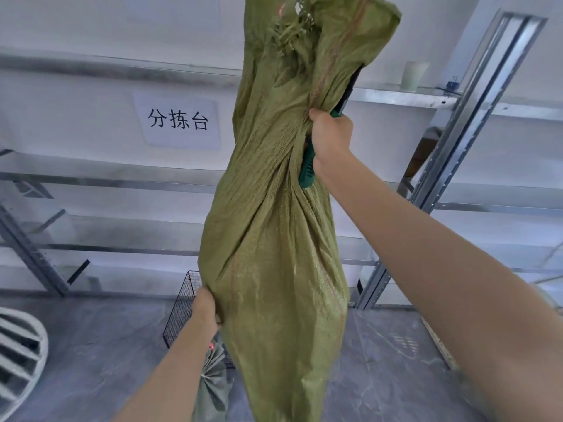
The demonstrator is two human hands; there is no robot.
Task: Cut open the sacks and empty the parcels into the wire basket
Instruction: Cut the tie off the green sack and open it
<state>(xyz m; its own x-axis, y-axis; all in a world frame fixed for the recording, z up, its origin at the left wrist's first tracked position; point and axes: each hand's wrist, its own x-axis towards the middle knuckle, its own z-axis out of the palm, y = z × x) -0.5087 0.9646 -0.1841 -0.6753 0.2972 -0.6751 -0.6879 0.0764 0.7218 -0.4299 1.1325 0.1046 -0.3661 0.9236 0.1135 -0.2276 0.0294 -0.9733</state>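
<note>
A large green woven sack (274, 239) hangs lifted in front of me, filling the middle of the head view. My right hand (330, 138) grips a bunch of the sack's fabric high up, together with a green-handled cutter (307, 166) whose black blade end sticks up behind the cloth. My left hand (207, 306) grips the sack's left edge lower down. The black wire basket (182, 309) stands on the floor behind the sack, mostly hidden by it. A second, tied grey-green sack (213, 382) lies under my left forearm.
Metal shelving (475, 123) runs along the white wall, with a steel upright at right. A paper sign with characters (179, 120) hangs on the wall. A white slatted round object (18, 354) sits at the lower left on the grey floor.
</note>
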